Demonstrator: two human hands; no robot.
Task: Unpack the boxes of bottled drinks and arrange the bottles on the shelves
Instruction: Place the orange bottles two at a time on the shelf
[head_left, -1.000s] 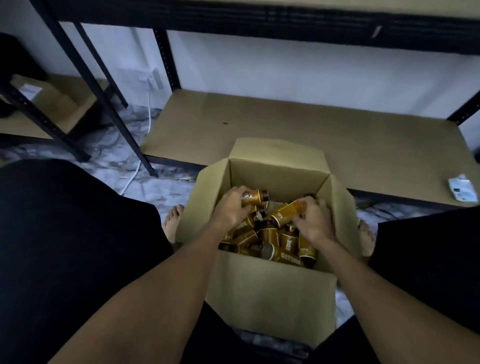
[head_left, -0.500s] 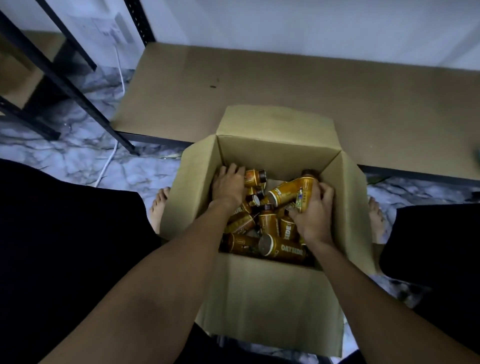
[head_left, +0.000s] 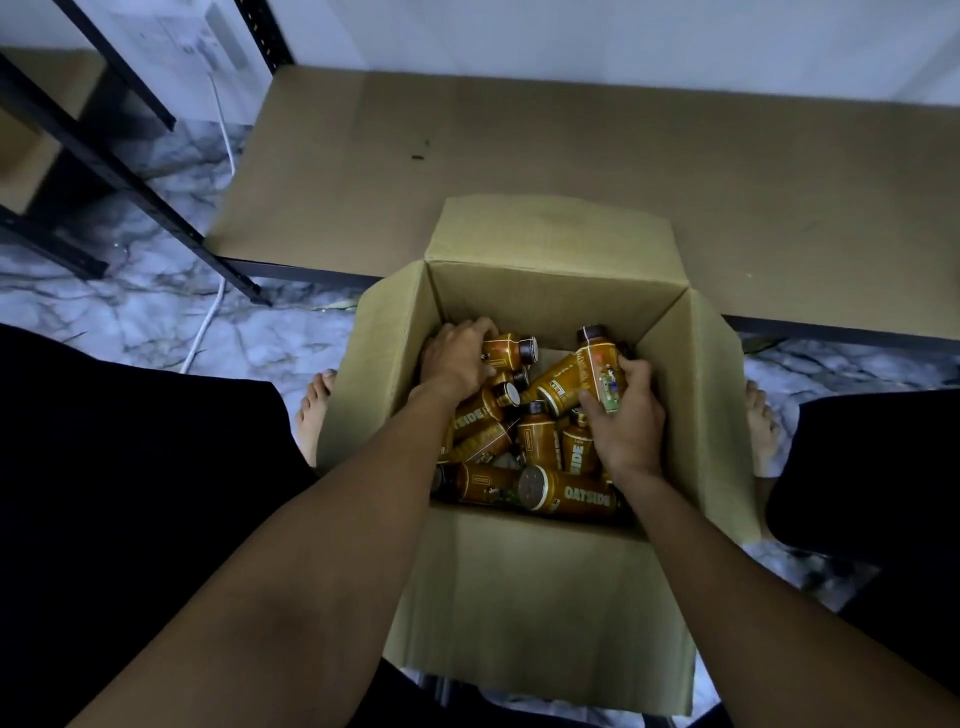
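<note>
Left hand (head_left: 457, 358) curled over a lying bottle (head_left: 511, 349) by the far-left corner of the cardboard box (head_left: 556, 291), dark cap pointing right; right hand (head_left: 626, 415) wrapped round an upright bottle (head_left: 597, 364) near the right wall, cap up, thumb across the label.

Box sits open on the floor (head_left: 130, 312) between the person's feet, flaps spread; remaining bottles (head_left: 566, 493) lie jumbled inside, pointing every way; low shelf (head_left: 519, 145) just behind the box, bare board, no bottles on it yet.

Judgement: early in the unpacking; both hands about to lift.

Risks:
- tilted bottle (head_left: 558, 384) rests against the upright one; pulling the upright one out may let it slide and knock its neighbours;
- the left grip covers only the base end, so the capped end could dip and catch on the pile;
- a wrist brushing the side flaps could nudge the box;
- dim light; label orientation hard to check when placing.
</note>
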